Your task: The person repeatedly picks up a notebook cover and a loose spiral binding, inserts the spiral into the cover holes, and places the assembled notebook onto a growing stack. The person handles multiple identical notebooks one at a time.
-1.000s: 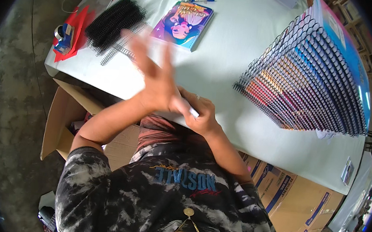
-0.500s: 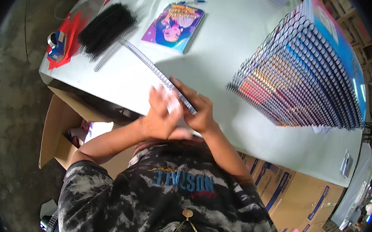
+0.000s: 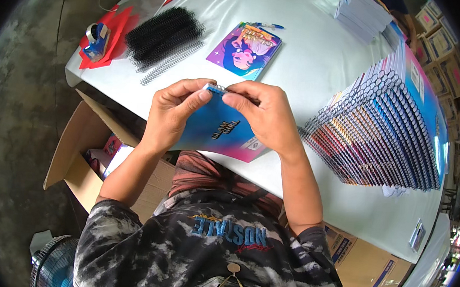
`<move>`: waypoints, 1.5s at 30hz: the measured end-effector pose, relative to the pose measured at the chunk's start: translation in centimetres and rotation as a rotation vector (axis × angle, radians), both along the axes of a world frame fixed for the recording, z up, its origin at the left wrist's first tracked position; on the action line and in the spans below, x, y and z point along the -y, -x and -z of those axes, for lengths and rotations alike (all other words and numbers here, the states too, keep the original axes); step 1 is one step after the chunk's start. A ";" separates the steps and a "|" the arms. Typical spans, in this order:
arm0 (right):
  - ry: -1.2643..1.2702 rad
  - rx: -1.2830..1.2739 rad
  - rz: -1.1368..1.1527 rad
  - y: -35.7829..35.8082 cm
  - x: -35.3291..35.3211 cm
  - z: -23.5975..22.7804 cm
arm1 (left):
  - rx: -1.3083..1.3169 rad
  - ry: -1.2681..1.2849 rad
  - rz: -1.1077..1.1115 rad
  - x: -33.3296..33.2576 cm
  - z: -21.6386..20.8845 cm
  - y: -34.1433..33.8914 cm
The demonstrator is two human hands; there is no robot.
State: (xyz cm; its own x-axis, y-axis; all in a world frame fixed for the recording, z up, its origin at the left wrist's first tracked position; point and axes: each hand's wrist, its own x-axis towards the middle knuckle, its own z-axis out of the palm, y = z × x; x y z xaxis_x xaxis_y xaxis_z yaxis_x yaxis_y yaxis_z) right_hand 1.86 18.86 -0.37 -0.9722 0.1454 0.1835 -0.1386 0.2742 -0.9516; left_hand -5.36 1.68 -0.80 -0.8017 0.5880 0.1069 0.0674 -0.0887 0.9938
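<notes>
In the head view, your left hand (image 3: pixel 172 111) and right hand (image 3: pixel 268 111) sit at the centre of the frame, each grip pinched thumb-to-fingers on the top edge of a blue-to-pink notebook (image 3: pixel 201 124), where a bit of spiral wire (image 3: pixel 221 88) shows between your thumbs. On the counter (image 3: pixel 308 57), you have black binding coils (image 3: pixel 164 36) at upper left, an illustrated notebook (image 3: pixel 243 52) with a pen (image 3: pixel 266 25) at upper centre, and a tall stack of spiral-bound notebooks (image 3: pixel 378 137) at right. A blue tape dispenser (image 3: pixel 96 45) rests upper left, beside red sheets (image 3: pixel 120 31).
</notes>
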 end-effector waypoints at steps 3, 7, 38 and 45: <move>0.319 -0.111 0.092 0.0 1.1 1.3 | 0.004 -0.070 0.094 0.0 0.3 0.7; 0.286 -0.081 0.144 -0.4 2.2 1.0 | -0.067 -0.051 0.217 0.0 -0.5 2.2; 0.079 -1.243 0.637 -11.5 -12.5 -16.6 | -0.796 -0.702 -0.082 -22.9 -19.1 -12.1; -0.715 -0.967 0.752 -18.8 -15.8 -23.0 | -1.417 -0.478 -0.197 -20.7 -24.9 -3.3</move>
